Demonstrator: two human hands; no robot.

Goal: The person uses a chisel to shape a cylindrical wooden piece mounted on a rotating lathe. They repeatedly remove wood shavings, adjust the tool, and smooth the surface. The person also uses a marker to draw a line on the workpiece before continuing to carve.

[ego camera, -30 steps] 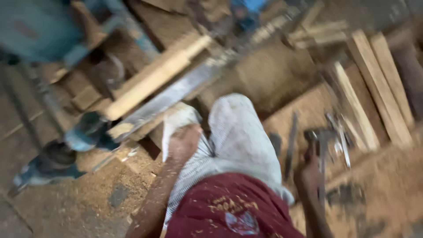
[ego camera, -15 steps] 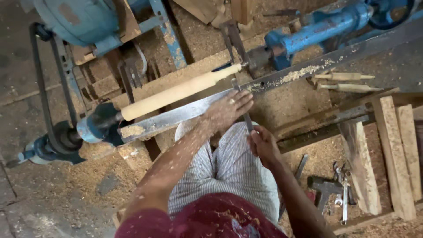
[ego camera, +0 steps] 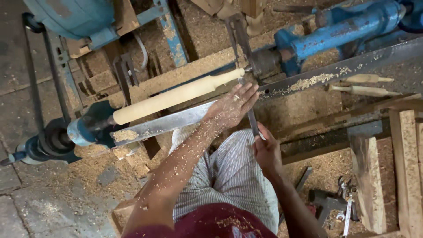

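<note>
We see the left hand (ego camera: 231, 108) lying flat, fingers spread, on the steel rest (ego camera: 176, 122), pressing the blade of a chisel (ego camera: 252, 119) down near its tip; the right hand (ego camera: 265, 152) is wrapped tight round the chisel lower down, just above our striped lap; the chisel's tip meets the narrow end of the pale wooden spindle (ego camera: 176, 94), which lies slanted between the blue headstock (ego camera: 83, 130) at left and the blue tailstock (ego camera: 339, 33) at right; shavings (ego camera: 308, 82) dust the rest and our forearm; two turned pegs (ego camera: 365, 84) lie beyond the rest, right.
</note>
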